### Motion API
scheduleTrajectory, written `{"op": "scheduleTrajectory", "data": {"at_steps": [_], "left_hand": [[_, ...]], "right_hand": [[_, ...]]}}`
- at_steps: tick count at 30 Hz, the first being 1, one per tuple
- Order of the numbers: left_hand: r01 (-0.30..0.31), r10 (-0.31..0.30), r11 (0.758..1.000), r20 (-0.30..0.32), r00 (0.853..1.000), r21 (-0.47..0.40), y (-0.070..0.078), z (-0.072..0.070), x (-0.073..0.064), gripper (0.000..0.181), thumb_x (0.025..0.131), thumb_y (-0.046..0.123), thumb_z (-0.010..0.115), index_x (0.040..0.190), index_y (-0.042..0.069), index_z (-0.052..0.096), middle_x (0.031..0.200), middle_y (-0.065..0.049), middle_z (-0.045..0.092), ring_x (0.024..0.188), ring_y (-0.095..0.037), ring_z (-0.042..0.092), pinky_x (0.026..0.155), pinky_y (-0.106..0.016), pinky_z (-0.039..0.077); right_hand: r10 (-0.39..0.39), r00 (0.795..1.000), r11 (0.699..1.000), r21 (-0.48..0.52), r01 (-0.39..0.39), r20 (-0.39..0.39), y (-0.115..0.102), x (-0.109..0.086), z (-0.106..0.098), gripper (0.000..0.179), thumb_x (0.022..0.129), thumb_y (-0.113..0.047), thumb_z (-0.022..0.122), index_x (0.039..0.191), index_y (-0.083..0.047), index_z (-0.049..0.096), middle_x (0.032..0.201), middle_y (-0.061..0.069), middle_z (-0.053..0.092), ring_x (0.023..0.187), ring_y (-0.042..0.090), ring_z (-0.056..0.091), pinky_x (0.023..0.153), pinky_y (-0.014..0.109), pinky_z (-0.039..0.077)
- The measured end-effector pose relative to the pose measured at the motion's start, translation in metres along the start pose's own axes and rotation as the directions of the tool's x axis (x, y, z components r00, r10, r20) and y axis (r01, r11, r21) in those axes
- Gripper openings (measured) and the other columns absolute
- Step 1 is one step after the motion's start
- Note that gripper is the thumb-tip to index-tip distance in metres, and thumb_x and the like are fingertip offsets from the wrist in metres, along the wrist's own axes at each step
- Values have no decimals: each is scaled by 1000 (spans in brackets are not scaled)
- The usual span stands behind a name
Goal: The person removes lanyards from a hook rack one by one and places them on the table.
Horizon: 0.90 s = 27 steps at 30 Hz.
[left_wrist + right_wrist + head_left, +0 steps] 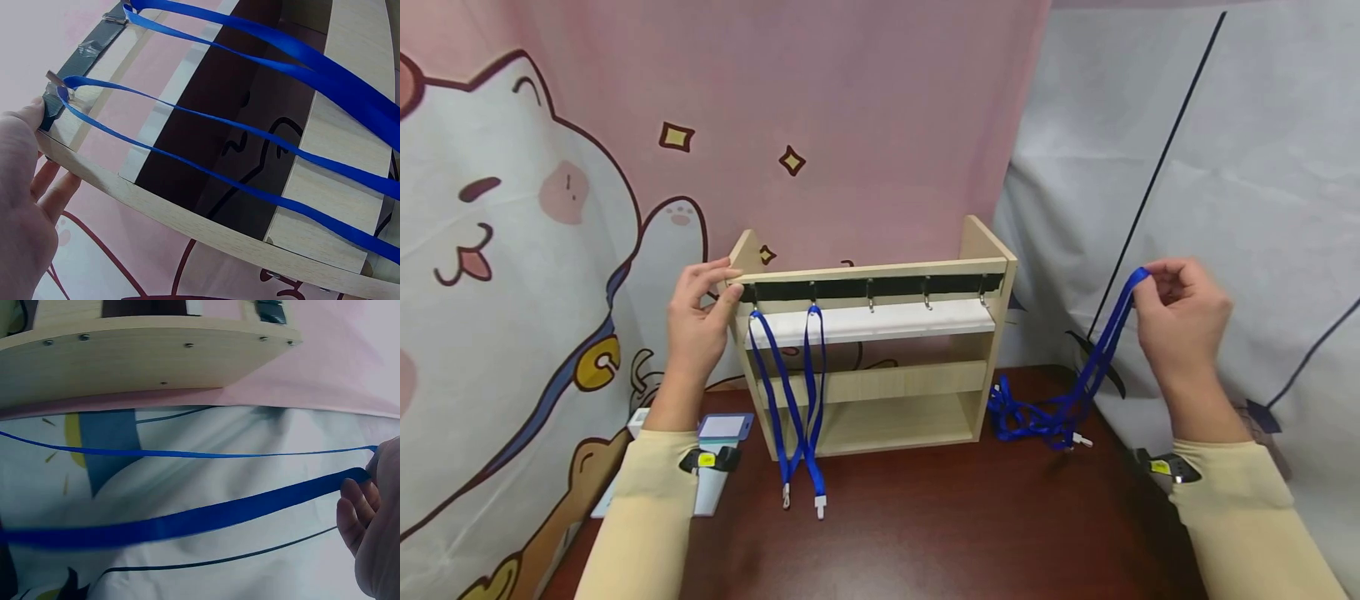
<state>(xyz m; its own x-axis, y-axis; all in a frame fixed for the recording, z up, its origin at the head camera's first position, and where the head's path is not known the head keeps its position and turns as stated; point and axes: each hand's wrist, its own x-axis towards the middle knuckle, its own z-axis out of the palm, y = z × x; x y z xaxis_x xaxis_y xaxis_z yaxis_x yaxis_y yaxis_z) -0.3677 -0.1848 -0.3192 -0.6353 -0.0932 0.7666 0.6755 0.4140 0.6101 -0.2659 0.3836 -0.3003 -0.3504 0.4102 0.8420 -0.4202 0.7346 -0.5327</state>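
Note:
My left hand [700,312] grips the upper left corner of a pale wooden rack [865,385], thumb on the front and fingers round the side panel. Two blue lanyards [811,392] hang from the two leftmost hooks, their clips dangling near the tabletop. The other hooks [927,302] on the dark strip hold nothing. At the right, my right hand [1183,312] pinches the top loop of another blue lanyard [1108,342], raised over a tangled pile of blue lanyards [1022,417]. Two strands of the held lanyard [187,519] stretch away from the fingers in the right wrist view.
Card holders [724,427] and pale flat pieces [711,492] lie left of the rack on the dark red table [910,525]. A printed curtain [880,125] stands behind, and a white cloth [1285,208] closes off the right side.

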Motion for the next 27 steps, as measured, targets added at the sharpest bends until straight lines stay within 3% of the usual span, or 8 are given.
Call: {"op": "scheduleTrajectory", "data": {"at_steps": [5,10,15,21,27], "left_hand": [[-8,8,1000,7,1000,-20,16,0,-3,20,108,4,71,125,-5,76,146,-18,62,138,-23,54,94,-15,57],[-7,7,1000,11,1000,-22,30,-2,-4,20,108,3,70,125,-7,75,147,-19,62,138,-25,54,98,-21,59],[3,-3,1000,9,1000,-20,19,-2,-3,21,108,3,70,126,-5,76,148,-16,61,139,-23,53,97,-21,59],[6,-6,1000,7,1000,-4,-2,-1,1,22,108,4,70,128,-3,76,149,-12,61,140,-21,53,97,-19,59],[10,-10,1000,13,1000,-5,-6,-2,2,22,108,5,71,128,-2,77,150,-11,61,140,-20,52,96,-17,58]], "right_hand": [[19,998,1000,-10,-19,62,27,-9,2,14,99,-2,68,105,8,75,76,-18,61,64,-3,52,59,7,39],[-1,995,1000,-1,1,98,45,-18,7,13,98,-5,71,105,4,78,78,-15,64,65,-2,54,61,9,40],[2,990,1000,4,-3,140,56,-30,10,10,98,-4,72,103,4,77,79,-8,66,66,-1,56,62,10,41],[55,982,997,-69,-43,178,68,-46,10,12,101,-9,72,104,1,77,79,-3,67,67,-2,55,60,11,40],[111,976,991,-97,-94,186,84,-57,7,13,102,-11,72,103,1,77,78,-2,66,67,-1,54,60,13,40]]}}
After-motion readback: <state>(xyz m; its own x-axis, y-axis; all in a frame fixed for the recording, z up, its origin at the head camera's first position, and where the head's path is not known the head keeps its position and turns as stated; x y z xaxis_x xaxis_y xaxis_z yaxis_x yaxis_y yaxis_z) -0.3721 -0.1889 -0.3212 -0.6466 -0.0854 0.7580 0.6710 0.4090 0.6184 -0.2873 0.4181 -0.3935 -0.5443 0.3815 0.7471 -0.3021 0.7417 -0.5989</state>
